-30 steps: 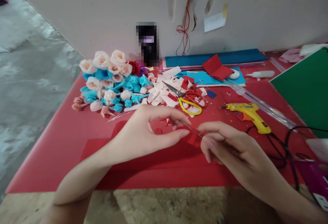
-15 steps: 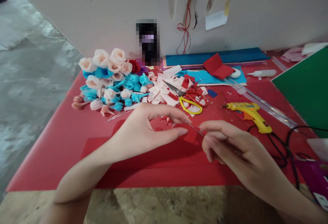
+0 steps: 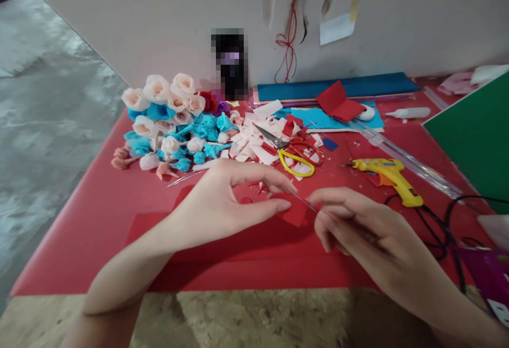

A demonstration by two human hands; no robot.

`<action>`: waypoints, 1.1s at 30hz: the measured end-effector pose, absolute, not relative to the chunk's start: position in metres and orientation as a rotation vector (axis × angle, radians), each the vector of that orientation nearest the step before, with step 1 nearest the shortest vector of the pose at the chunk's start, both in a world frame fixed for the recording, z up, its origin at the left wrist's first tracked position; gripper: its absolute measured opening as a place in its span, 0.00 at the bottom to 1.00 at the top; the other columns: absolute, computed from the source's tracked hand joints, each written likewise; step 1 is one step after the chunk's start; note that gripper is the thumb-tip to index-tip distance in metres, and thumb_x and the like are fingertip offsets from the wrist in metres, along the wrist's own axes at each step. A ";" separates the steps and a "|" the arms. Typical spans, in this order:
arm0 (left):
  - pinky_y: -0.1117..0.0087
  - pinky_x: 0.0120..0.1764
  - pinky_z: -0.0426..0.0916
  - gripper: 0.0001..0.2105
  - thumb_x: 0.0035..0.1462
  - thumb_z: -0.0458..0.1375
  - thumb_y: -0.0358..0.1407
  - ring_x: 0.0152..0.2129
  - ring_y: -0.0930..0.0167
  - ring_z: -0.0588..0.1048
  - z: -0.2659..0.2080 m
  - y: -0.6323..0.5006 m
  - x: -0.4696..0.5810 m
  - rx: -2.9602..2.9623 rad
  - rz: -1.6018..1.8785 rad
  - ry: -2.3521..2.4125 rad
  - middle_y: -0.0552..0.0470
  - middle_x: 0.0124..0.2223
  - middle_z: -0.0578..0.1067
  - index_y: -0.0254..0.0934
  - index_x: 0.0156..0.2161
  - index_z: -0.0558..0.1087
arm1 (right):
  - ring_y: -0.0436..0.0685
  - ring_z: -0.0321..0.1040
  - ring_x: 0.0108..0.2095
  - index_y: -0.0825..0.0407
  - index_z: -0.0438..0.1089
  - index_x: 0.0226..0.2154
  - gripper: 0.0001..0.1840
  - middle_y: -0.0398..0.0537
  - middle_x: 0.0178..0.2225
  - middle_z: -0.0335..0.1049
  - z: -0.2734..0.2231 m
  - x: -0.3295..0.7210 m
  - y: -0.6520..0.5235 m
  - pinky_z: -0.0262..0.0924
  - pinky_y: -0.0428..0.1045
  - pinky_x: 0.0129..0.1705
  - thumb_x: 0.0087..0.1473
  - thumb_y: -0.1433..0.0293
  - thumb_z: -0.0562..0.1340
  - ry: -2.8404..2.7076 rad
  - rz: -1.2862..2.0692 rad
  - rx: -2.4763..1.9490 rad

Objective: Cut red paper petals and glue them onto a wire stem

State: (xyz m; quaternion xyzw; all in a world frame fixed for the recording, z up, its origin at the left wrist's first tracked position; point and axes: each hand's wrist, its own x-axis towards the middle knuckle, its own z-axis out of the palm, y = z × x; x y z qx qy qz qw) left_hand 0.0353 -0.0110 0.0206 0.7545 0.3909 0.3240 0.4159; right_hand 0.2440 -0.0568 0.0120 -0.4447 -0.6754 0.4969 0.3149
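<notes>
My left hand [image 3: 222, 199] is curled, thumb and fingers around a small piece of red paper [image 3: 295, 216] above the table. A thin metal stick [image 3: 304, 201] runs along the paper's upper edge, its far end at my left fingertips. My right hand [image 3: 366, 231] pinches the near end of that stick between thumb and fingers. Beneath both hands lies a larger red sheet [image 3: 246, 247], which blends with the red tabletop. Scissors [image 3: 284, 146] with one yellow and one red handle rest on paper scraps [image 3: 254, 138] just beyond my fingers.
Pink, white and blue paper flowers [image 3: 170, 120] are heaped at back left. On the right lie a yellow glue gun [image 3: 389, 173] with a black cord, clear sticks [image 3: 413, 159] and a small white bottle [image 3: 409, 113]. A green board [image 3: 473, 141] leans at far right.
The red paper between my hands has tilted slightly. Both hands hold nearly the same place, with the stick still between them.
</notes>
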 end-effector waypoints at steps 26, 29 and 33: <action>0.79 0.32 0.70 0.03 0.50 0.60 0.31 0.26 0.75 0.76 0.024 -0.012 0.043 1.858 0.801 0.961 0.54 0.29 0.79 0.37 0.30 0.77 | 0.43 0.59 0.22 0.44 0.61 0.42 0.12 0.36 0.21 0.61 0.012 0.243 -0.057 0.56 0.37 0.24 0.59 0.76 0.51 -1.790 1.268 -1.147; 0.78 0.31 0.70 0.04 0.50 0.60 0.32 0.26 0.76 0.75 0.023 -0.012 0.043 1.831 0.796 0.950 0.54 0.29 0.79 0.36 0.31 0.77 | 0.43 0.60 0.22 0.44 0.61 0.43 0.13 0.36 0.22 0.61 0.012 0.243 -0.056 0.56 0.37 0.25 0.59 0.76 0.51 -1.795 1.267 -1.147; 0.77 0.30 0.70 0.04 0.50 0.60 0.32 0.25 0.75 0.75 0.021 -0.012 0.044 1.803 0.801 0.955 0.53 0.28 0.79 0.35 0.30 0.77 | 0.42 0.60 0.22 0.44 0.61 0.42 0.12 0.36 0.22 0.62 0.012 0.243 -0.057 0.57 0.36 0.25 0.59 0.75 0.51 -1.797 1.265 -1.153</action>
